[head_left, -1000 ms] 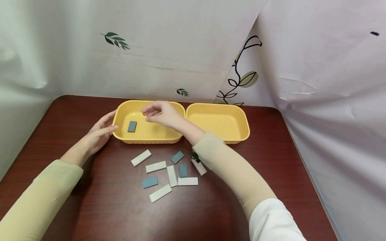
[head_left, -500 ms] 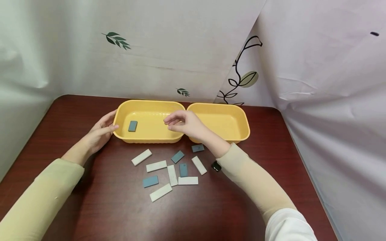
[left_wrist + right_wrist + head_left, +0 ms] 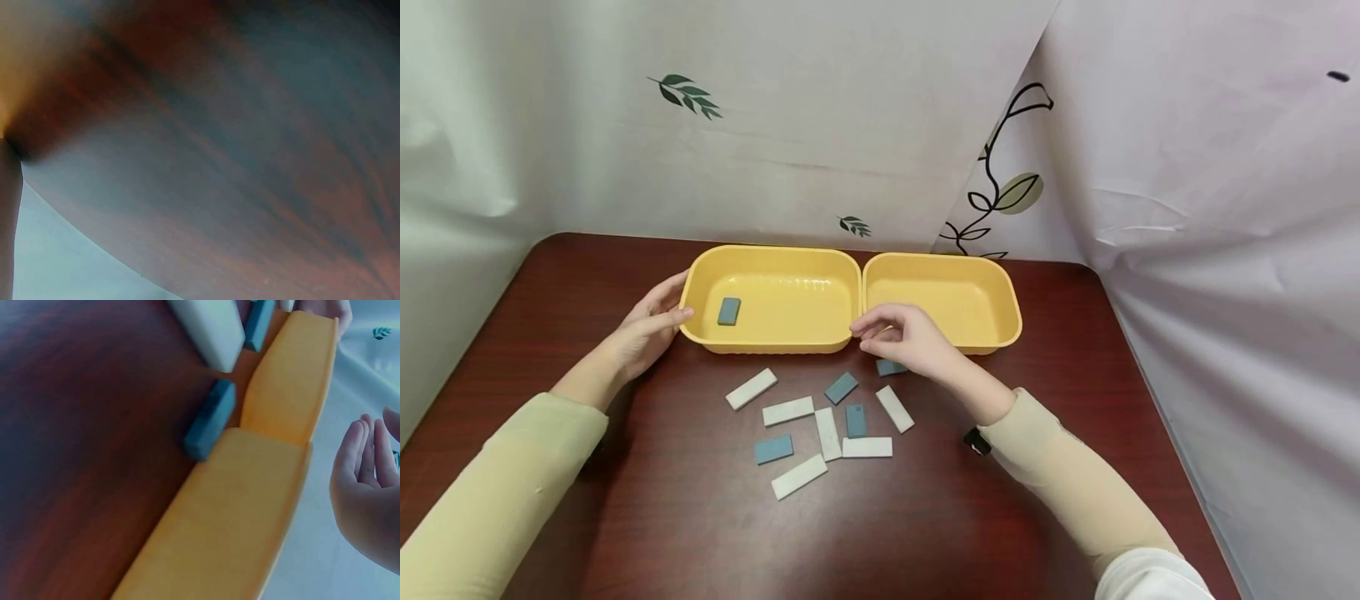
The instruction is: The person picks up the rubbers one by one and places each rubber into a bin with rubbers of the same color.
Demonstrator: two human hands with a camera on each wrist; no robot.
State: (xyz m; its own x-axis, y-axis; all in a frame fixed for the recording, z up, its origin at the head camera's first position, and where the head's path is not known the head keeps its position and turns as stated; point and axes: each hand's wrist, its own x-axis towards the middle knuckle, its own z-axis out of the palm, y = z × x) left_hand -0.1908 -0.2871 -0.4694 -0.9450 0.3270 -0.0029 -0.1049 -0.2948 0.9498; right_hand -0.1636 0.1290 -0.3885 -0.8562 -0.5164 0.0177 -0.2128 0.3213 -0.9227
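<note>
My left hand (image 3: 647, 329) holds the left end of the left yellow bin (image 3: 775, 343), thumb at the rim and fingers along the outer wall. Inside that bin lies one grey-blue block (image 3: 728, 311). With loosely bent fingers and nothing in them, my right hand (image 3: 910, 337) hovers at the front where the two bins meet. Below it, a blue block (image 3: 891, 367) is partly covered by the hand in the head view; the right wrist view shows this blue block (image 3: 210, 422) right against the bins' front. The right yellow bin (image 3: 955, 300) has a bare floor.
In front of the bins, several white blocks (image 3: 787, 411) and more blue blocks (image 3: 855, 421) lie scattered flat on the dark red table (image 3: 700, 533). A pale printed curtain (image 3: 775, 125) stands behind. The left wrist view is mostly blurred.
My right hand has moved right and toward me, from over the left bin to the front between the bins. The blue block under its arm has come into view. The left hand stays put.
</note>
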